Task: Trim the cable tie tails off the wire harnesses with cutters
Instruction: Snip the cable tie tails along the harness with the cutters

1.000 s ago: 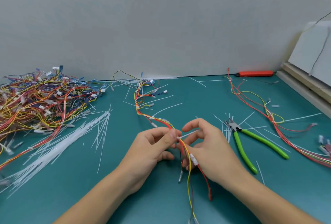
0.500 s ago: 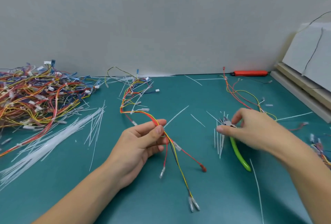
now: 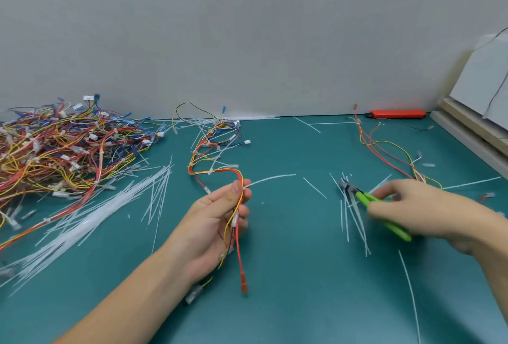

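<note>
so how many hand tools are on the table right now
2: green-handled cutters at right, gripped by the right hand, and an orange tool lying by the back wall. The wire pile may hide more.

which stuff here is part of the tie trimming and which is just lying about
In the job: wire harness in left hand; its tie tail; green cutters under right hand.
Lying about: red tool; cut tails; harness pile.
</note>
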The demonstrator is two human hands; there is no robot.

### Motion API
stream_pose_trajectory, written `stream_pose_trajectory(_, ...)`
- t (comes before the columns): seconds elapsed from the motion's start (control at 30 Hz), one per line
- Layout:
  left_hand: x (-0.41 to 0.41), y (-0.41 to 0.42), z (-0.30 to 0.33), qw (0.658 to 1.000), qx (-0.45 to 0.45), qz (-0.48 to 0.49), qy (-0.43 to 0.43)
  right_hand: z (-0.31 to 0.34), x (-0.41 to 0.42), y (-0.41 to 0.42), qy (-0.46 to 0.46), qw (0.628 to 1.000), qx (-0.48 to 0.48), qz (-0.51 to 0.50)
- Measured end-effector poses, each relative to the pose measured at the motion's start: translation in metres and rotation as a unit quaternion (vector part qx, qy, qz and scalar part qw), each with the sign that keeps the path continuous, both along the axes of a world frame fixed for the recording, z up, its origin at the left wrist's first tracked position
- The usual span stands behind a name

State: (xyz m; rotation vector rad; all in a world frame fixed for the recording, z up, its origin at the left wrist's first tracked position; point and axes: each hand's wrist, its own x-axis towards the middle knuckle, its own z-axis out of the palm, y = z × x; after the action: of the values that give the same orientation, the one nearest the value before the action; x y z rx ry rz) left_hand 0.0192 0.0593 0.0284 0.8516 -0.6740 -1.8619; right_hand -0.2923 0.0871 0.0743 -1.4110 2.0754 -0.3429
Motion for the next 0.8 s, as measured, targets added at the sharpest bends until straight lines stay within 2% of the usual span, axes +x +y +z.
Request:
stream_pose_trajectory(0.13,0.001,-0.001,0.002,1.0,0.008,0.001,0.01,0.001,-0.002,-0.007,-0.23,0.968,-0.07,-0.065)
stream_pose_trajectory(0.23,0.002,-0.001,0.002,1.0,0.006,-0.013,0.024,0.006,0.005,-0.005,-0.449,0.892,-0.029,-0.047)
stream_pose_trajectory(0.3,0.004,-0.001,0.003,0.999,0.008,-0.026,0.03,0.007,0.017,-0.002,-0.515,0.857,0.006,0.009)
stream_pose_trajectory(0.33,0.005,-0.001,0.004,0.999,0.009,-0.032,0.031,0.006,0.025,0.0,-0.513,0.857,0.014,0.042)
stream_pose_trajectory(0.4,0.007,-0.001,0.006,0.998,0.011,-0.04,0.038,-0.002,0.04,0.003,-0.449,0.887,-0.011,0.105)
stream_pose_trajectory(0.5,0.01,-0.002,0.01,0.998,0.011,-0.036,0.049,-0.016,0.055,0.006,-0.242,0.942,-0.131,0.193)
stream_pose_trajectory(0.57,0.011,-0.002,0.012,0.999,0.007,-0.028,0.044,-0.018,0.059,0.006,-0.179,0.94,-0.188,0.221)
stream_pose_trajectory(0.67,0.013,-0.002,0.014,0.999,0.005,-0.025,0.036,-0.025,0.064,0.008,-0.18,0.925,-0.219,0.254)
stream_pose_trajectory(0.8,0.011,0.001,0.013,0.999,0.011,-0.034,0.031,-0.032,0.074,0.013,-0.137,0.914,-0.263,0.277)
